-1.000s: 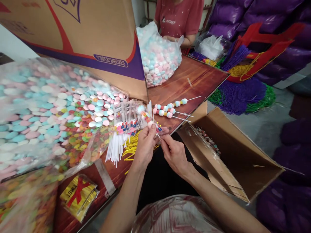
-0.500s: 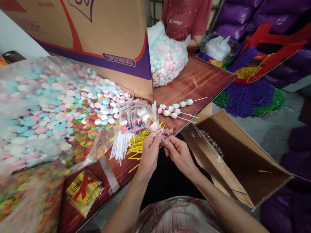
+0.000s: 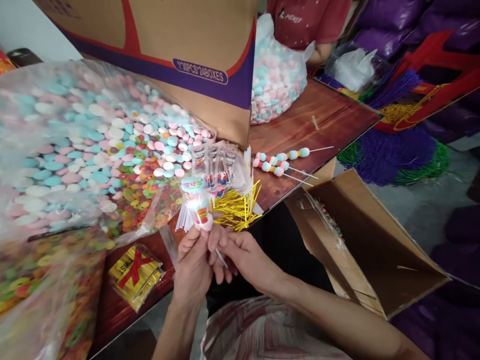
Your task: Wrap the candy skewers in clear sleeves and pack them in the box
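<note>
A marshmallow skewer (image 3: 198, 202) in a clear printed wrapper stands up from between my hands, its white stick pointing down toward my lap. My left hand (image 3: 194, 260) is closed around the lower end of the wrapper. With pinched fingers my right hand (image 3: 245, 255) grips the same spot, by the stick; whether a twist tie is in the fingers I cannot see. Just beyond lie gold twist ties (image 3: 236, 207), white sticks (image 3: 183, 217) and several printed wrappers (image 3: 219, 165). Unwrapped marshmallow skewers (image 3: 279, 162) rest to the right.
At left spreads a big bag of marshmallows (image 3: 71, 150), with gummy rings (image 3: 138, 195) beside it. A gold packet (image 3: 135, 275) lies near the table edge. A tall carton (image 3: 161, 30) stands behind; an open box (image 3: 393, 240) sits at right. Across the table is a person (image 3: 307, 25).
Both hands have moved left and toward me with the wrapped skewer. It has turned more upright, and its stick now shows below my fingers. The camera view has shifted.
</note>
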{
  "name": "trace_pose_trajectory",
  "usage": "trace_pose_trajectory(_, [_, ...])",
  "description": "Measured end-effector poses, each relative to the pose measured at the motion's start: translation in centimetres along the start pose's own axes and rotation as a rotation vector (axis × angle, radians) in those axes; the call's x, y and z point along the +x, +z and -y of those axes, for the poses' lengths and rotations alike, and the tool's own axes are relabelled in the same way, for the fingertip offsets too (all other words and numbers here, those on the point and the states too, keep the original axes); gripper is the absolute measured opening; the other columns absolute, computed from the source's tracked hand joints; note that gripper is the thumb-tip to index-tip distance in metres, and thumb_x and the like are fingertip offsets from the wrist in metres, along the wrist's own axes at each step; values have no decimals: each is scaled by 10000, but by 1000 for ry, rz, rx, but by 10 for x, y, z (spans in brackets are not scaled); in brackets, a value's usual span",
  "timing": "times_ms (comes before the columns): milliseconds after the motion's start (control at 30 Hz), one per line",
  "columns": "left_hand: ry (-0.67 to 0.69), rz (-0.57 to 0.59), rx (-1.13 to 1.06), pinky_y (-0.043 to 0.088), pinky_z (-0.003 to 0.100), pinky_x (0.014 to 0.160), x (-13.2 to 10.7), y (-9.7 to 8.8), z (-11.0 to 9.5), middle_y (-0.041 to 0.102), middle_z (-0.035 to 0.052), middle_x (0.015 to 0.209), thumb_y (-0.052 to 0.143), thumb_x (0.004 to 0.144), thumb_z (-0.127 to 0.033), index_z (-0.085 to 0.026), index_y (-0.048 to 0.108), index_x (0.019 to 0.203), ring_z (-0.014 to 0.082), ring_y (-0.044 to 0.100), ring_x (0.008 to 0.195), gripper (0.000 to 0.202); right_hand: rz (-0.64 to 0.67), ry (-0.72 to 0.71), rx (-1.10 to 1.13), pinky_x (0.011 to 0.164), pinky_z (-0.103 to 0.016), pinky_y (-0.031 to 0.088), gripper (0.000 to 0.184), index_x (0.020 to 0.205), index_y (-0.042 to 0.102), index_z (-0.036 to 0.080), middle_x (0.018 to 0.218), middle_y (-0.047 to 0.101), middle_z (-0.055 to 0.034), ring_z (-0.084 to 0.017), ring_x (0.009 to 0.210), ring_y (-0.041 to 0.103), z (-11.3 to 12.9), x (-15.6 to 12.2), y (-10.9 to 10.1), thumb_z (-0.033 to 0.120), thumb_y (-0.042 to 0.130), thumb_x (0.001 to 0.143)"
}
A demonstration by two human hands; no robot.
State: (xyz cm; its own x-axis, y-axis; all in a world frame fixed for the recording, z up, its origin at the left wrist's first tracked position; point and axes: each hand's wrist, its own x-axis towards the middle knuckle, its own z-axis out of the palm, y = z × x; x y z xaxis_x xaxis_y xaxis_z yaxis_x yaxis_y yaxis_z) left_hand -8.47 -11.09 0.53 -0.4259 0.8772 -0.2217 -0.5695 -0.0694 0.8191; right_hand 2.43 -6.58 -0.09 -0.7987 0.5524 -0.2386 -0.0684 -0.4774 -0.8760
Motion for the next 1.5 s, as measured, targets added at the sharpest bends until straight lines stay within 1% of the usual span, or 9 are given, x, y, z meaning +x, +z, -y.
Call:
trace_pose_trajectory(67, [62,-50,24,445,175,494,1,-5,-5,461,-36,568,743,823,-314,-157,621,731,66,436,510,219,-37,-82,-461,526,-227,346,408,704,594,182,626,617,0,-95,517,501,0,-1,-12,419,433,994])
trace_pose_trajectory(133, [87,-96,22,451,179,521,7,-7,-8,424,-40,575,771,797,-301,-151,559,674,65,418,536,287,-224,-207,-903,619,-252,371,299,750,632,182,710,648,-16,-119,624,539,4,-1,-33,287,478,984])
trace_pose_trajectory(233, [23,-122,-13,338,150,441,21,-5,-8,380,-51,582,804,762,-294,-155,514,674,56,345,526,333,-425,-329,-1300,702,-277,390,214,884,693,195,894,685,-64,-172,808,587,18,4,-68,181,497,969])
trace_pose_trajectory(400, [-20,-94,-75,279,140,435,36,2,1,423,-59,589,834,726,-278,-179,497,731,45,304,497,352,-246,-398,-1610,665,-280,359,198,912,720,237,956,676,-50,-181,831,545,34,16,-108,128,556,933])
trace_pose_trajectory(567, [-28,-71,-59,288,138,445,43,5,4,482,-45,620,821,742,-311,-174,507,733,34,309,489,343,-26,-574,-1670,650,-289,320,186,857,690,221,966,676,-36,-169,806,493,32,27,-121,153,550,959])
trace_pose_trajectory(733, [-57,-108,-60,243,129,426,49,8,4,508,-33,644,819,728,-279,-155,524,727,16,267,472,320,36,-660,-1684,608,-284,281,192,869,632,191,926,634,-53,-165,780,474,23,39,-125,108,488,965])
trace_pose_trajectory(900, [4,-156,21,205,135,419,54,10,10,518,-27,638,755,768,-272,-146,526,734,9,256,457,265,-128,-710,-1528,642,-279,330,206,878,582,180,806,582,-47,-166,731,476,19,43,-123,169,418,1002])
trace_pose_trajectory(1167, [110,-94,116,198,147,437,59,24,29,523,-61,642,654,824,-243,-229,493,898,43,319,465,178,-394,-604,-796,696,-264,435,163,859,589,198,827,621,-23,-147,745,557,16,42,-86,280,500,967])
trace_pose_trajectory(1500, [123,-50,119,281,176,489,66,33,32,462,-61,637,716,785,-268,-201,528,802,58,341,515,200,-500,-501,-713,619,-255,404,175,788,635,192,742,649,0,-134,643,538,18,62,-74,322,588,894])
